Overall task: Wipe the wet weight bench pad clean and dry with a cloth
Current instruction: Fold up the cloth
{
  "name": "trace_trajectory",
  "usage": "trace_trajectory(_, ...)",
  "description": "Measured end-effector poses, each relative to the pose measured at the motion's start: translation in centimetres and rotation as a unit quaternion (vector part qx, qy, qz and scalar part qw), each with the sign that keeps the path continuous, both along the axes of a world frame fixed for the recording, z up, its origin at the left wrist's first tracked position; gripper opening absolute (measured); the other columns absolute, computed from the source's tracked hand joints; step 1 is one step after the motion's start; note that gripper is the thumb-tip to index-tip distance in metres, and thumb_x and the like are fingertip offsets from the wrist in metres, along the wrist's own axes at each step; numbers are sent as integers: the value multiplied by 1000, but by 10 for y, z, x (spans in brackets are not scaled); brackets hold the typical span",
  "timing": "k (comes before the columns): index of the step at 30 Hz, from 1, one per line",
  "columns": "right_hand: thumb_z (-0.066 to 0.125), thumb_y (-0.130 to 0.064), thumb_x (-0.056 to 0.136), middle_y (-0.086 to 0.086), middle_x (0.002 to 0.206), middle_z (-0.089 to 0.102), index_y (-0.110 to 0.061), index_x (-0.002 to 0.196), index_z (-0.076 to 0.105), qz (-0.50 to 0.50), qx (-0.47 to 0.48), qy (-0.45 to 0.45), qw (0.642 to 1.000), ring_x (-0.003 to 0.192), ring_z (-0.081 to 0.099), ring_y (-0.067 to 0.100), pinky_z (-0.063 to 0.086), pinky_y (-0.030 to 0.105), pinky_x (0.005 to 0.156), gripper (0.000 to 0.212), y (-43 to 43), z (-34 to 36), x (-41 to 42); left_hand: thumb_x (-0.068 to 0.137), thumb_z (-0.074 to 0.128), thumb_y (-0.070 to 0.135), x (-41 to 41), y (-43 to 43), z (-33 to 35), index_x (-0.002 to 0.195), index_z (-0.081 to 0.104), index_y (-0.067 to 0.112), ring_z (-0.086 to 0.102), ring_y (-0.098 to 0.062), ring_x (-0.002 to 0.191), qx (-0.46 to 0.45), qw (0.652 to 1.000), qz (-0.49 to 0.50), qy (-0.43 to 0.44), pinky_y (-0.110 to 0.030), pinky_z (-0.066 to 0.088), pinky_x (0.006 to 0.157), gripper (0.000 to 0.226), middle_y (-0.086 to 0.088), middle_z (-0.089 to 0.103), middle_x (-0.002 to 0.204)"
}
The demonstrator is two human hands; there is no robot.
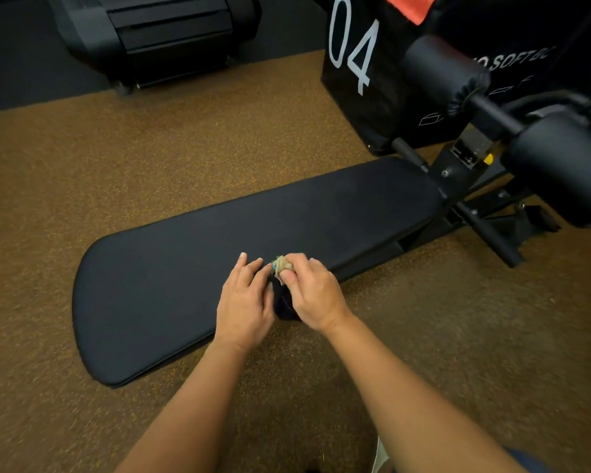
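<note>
The long black bench pad (pixel 191 268) lies low over the brown floor, running from lower left to upper right. Both hands meet over its near edge. My right hand (pixel 313 293) pinches a small crumpled beige cloth (pixel 282 264) between thumb and fingers. A dark piece of fabric (pixel 282 303) hangs below it between the two hands. My left hand (pixel 244 302) rests beside the right one with its fingers fairly straight, touching the dark fabric; whether it grips it is hidden.
The bench's black metal frame (pixel 481 220) and two padded rollers (pixel 444 70) stand at the right. A black soft box marked "04" (pixel 359 63) sits behind them. A black machine (pixel 164 35) stands at the back left. Brown speckled rubber floor (pixel 116 158) surrounds the bench.
</note>
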State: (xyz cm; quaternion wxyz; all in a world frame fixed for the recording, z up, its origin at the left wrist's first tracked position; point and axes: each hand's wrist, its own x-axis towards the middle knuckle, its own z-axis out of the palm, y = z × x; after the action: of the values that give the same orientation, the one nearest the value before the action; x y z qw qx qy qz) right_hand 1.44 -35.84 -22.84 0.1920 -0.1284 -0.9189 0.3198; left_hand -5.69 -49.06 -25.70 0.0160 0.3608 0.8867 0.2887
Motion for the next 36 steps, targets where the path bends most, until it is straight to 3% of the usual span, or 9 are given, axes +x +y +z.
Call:
trace_trajectory(4,37,-40,93,4,87,67,-13,103,57,-84,-169,52,981,80,62,23,48,38,72,34,26,26,-11,96,51,15,-3,43,25,134,50,11,29,-16,137,96,993,-30,-65,-45,30,113,38,-4,52,136)
trace_trajectory(10,48,-32,94,-8,76,61,-22,84,60,-136,-366,87,916,74,57,5,47,29,72,19,77,58,-26,98,45,34,-16,105,52,140,42,22,47,-5,120,164,968,-39,-184,-28,41,101,43,4,51,132)
trace_trajectory(15,57,-49,83,8,84,58,-14,87,60,-100,-494,120,855,83,56,23,46,45,79,35,114,75,-27,97,50,37,-17,151,68,131,47,23,57,-1,108,227,935,-40,-268,-34,49,94,37,11,60,119)
trace_trajectory(18,71,-50,68,6,85,60,-14,91,60,-87,-480,102,867,83,58,20,48,39,77,44,134,86,-22,96,54,29,-17,175,72,125,49,23,61,0,98,247,917,-33,-311,-36,53,89,31,10,62,110)
trace_trajectory(21,79,-26,68,0,94,66,-17,108,60,-121,-437,75,888,89,64,13,53,31,81,45,156,92,-19,95,55,26,-19,198,77,119,51,22,62,-1,96,270,906,-39,-324,-38,54,87,25,8,63,108)
trace_trajectory(23,71,-9,73,-1,103,66,-20,118,57,-160,-408,70,896,95,64,11,54,29,83,49,172,96,-18,94,57,30,-22,214,78,117,52,24,63,-7,98,273,904,-41,-326,-41,54,86,25,5,63,109)
trace_trajectory(27,51,1,79,0,114,63,-23,127,54,-223,-368,44,902,103,61,13,52,30,86,53,206,104,-18,93,58,23,-26,243,87,116,48,25,63,-15,100,311,880,-48,-355,-45,55,86,25,-2,61,112)
trace_trajectory(33,54,-4,87,-2,126,57,-34,135,45,-299,-215,-11,930,116,52,14,43,27,97,57,238,121,-6,91,50,25,-28,280,111,104,45,41,61,-33,93,303,883,-71,-352,-57,54,75,21,-9,57,110)
trace_trajectory(36,56,-12,91,2,121,57,-40,130,36,-344,-139,-34,928,108,55,20,47,37,90,52,251,137,8,96,44,15,-23,303,128,100,47,29,55,-17,79,267,900,-104,-328,-48,50,66,16,3,56,96)
